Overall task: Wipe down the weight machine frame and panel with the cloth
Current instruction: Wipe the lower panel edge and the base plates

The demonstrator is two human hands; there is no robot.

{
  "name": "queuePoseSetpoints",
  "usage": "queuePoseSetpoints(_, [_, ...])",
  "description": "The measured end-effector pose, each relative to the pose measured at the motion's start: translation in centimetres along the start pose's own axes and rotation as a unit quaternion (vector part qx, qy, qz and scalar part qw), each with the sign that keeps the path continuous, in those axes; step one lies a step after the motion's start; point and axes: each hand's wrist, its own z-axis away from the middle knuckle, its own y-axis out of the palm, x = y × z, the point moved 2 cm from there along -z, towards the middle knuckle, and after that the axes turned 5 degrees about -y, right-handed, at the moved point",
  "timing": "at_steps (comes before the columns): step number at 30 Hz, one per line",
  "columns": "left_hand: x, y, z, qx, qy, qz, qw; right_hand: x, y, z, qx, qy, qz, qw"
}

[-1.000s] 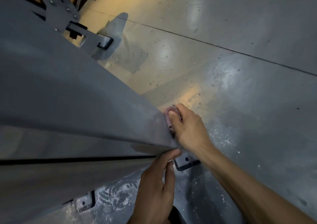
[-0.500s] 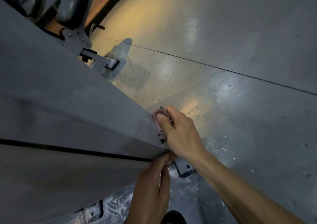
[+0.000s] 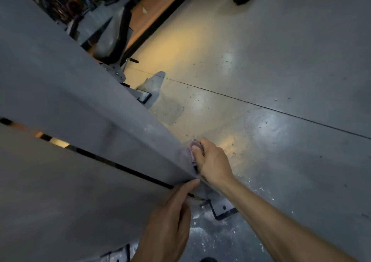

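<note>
1. Shifted since a second ago: right hand and cloth slightly up the panel edge, left hand closer against the corner below; more of the room in view beyond.
2. At left: grey panel, broad and slanted, split by a dark slot.
3. Lower centre: left hand, fingers mostly straight, tips touching the panel's bottom corner, holding nothing.
4. Right of it: right hand curled around the pink cloth, pressing it against the panel's edge near the floor.
5. Likely risks: scraped knuckles on the sharp corner or the foot bracket just beneath; cloth bunched small, so bare fingers rubbing metal instead; wet floor patches, hence slipping.
</note>
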Motion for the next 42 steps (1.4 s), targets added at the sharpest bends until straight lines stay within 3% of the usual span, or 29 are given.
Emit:
queuePoseSetpoints(4, [-0.4, -2.0, -0.2, -0.003, 0.030, -0.021, 0.999, 3.7, -1.4, 0.2, -0.024, -0.050, -0.055, 0.997])
queuePoseSetpoints(9, [-2.3, -4.7, 0.3, -0.001, 0.073, -0.021, 0.997, 3.8, -1.6, 0.6, 0.002, -0.017, 0.008, 1.000])
queuePoseSetpoints(14, [-4.1, -7.8, 0.0, 0.021, 0.110, -0.041, 0.993, 8.3, -3.0, 0.4, -0.020, -0.072, -0.040, 0.996])
queuePoseSetpoints(18, [-4.8, -10.2, 0.7, 0.037, 0.122, -0.073, 0.989, 7.9, -3.1, 0.6, 0.032, -0.029, 0.036, 0.998])
queuePoseSetpoints(23, [-5.9, -12.7, 1.2, 0.051, 0.135, -0.113, 0.983, 13.3, -5.5, 0.1, 0.079, -0.065, 0.036, 0.994])
queuePoseSetpoints(26, [-7.5, -14.0, 1.2, 0.072, 0.149, -0.143, 0.976, 15.2, -7.0, -0.2, 0.130, -0.033, 0.038, 0.990])
queuePoseSetpoints(33, [-10.3, -15.6, 0.4, 0.089, 0.065, -0.124, 0.986, 18.5, -7.1, -1.0, 0.146, -0.008, 0.141, 0.979])
queuePoseSetpoints(37, [-8.9, -15.8, 1.7, 0.046, 0.028, -0.062, 0.997, 16.7, -7.5, 0.6, 0.105, 0.016, 0.091, 0.990])
queuePoseSetpoints(42, [-7.7, -16.0, 1.8, -0.002, 0.011, -0.012, 1.000, 13.6, -8.7, 1.8, 0.134, 0.047, 0.137, 0.980])
